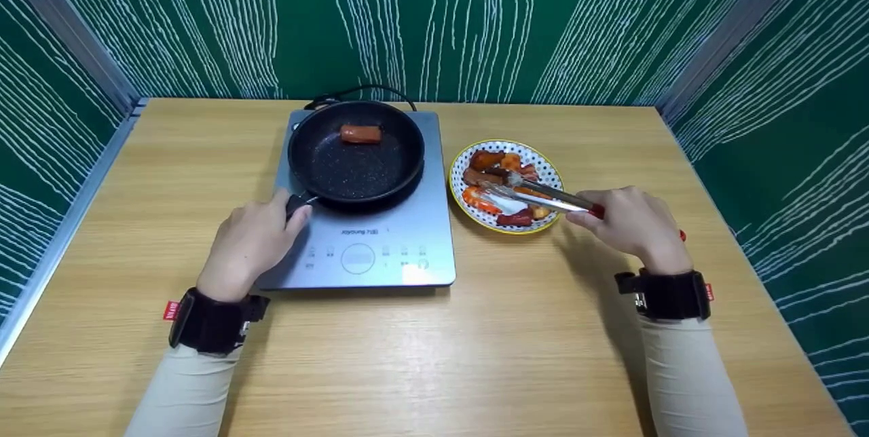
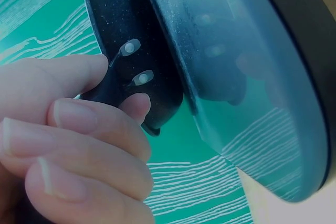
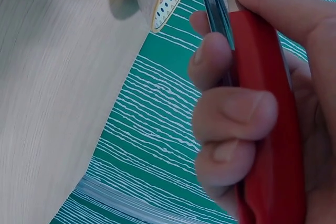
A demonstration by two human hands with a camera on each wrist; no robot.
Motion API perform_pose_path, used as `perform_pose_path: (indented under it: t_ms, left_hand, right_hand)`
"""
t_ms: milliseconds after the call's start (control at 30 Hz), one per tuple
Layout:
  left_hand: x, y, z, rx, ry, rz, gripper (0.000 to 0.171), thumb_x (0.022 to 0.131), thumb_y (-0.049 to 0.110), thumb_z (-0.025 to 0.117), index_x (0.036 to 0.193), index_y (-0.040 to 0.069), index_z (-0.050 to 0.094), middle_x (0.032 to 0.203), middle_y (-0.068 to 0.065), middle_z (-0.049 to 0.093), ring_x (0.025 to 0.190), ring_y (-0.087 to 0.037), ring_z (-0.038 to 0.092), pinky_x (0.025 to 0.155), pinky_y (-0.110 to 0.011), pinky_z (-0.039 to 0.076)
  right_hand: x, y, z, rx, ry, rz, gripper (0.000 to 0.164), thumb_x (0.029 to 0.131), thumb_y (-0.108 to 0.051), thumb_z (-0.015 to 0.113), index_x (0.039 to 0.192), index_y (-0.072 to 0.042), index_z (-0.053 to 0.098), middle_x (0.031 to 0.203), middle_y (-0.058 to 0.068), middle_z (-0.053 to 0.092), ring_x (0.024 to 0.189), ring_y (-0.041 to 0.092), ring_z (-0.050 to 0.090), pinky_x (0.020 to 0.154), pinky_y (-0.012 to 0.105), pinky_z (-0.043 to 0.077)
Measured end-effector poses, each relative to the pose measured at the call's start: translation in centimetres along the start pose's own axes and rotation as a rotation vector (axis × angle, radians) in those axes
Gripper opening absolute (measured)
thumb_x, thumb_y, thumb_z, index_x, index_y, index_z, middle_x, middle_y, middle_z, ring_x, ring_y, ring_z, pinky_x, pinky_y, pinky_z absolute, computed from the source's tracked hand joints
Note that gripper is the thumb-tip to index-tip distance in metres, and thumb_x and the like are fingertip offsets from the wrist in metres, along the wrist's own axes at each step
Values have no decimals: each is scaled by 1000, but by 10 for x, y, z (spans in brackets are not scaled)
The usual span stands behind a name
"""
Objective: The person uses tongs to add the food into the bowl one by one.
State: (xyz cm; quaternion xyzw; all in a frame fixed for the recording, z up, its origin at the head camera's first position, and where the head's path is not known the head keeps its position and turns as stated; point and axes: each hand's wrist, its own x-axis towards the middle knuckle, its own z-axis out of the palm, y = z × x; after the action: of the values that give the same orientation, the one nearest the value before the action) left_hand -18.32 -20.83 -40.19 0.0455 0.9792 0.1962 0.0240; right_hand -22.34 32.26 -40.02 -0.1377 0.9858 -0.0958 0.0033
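My left hand (image 1: 254, 241) grips the black handle (image 2: 107, 85) of a frying pan (image 1: 356, 169). One reddish-brown sausage piece (image 1: 360, 134) lies toward the back of the pan. In my right hand (image 1: 628, 223) is a pair of metal tongs (image 1: 553, 196) with red grips (image 3: 268, 108), the fingers curled round them. The tongs' tips reach over a dotted plate (image 1: 468, 219) with a yellow rim, among the food on it. On that plate are several sausage pieces (image 1: 514, 218), an orange-red shrimp (image 1: 481, 200) and other browned pieces.
The pan sits on a silver induction cooker (image 1: 434, 240) with a touch panel at its front. Its black cable (image 1: 380, 87) runs behind the pan. Green walls (image 1: 475, 23) with white lines enclose the wooden table (image 1: 434, 355) at the back and sides.
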Motion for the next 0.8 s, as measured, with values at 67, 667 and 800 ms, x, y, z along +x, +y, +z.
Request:
perform_pose_path:
  t_ms: [67, 667, 800]
  left_hand:
    - [0, 0, 0, -4, -4, -1, 40, 113, 42, 47, 113, 3, 54, 76, -8, 41, 67, -30, 51, 59, -37, 30]
    - [0, 0, 0, -3, -8, 3, 41, 113, 43, 47, 115, 3, 54, 76, -9, 43, 67, -30, 52, 59, -37, 31]
    - [-1, 0, -1, -5, -10, 2, 41, 113, 44, 48, 115, 3, 54, 78, -10, 44, 69, -30, 52, 60, -38, 32]
  right_hand:
    - [0, -1, 0, -9, 6, -6, 44, 100, -52, 72, 122, -15, 77, 66, 1, 47, 60, 21, 43, 58, 37, 29]
    - [-1, -1, -3, 8, 29, -12, 41, 101, -47, 73, 126, -14, 78, 69, 2, 51, 66, 23, 45, 61, 38, 31]
    - [-1, -1, -3, 0, 35, -8, 41, 101, -47, 73, 125, -15, 78, 69, 2, 52, 66, 23, 46, 61, 38, 30]
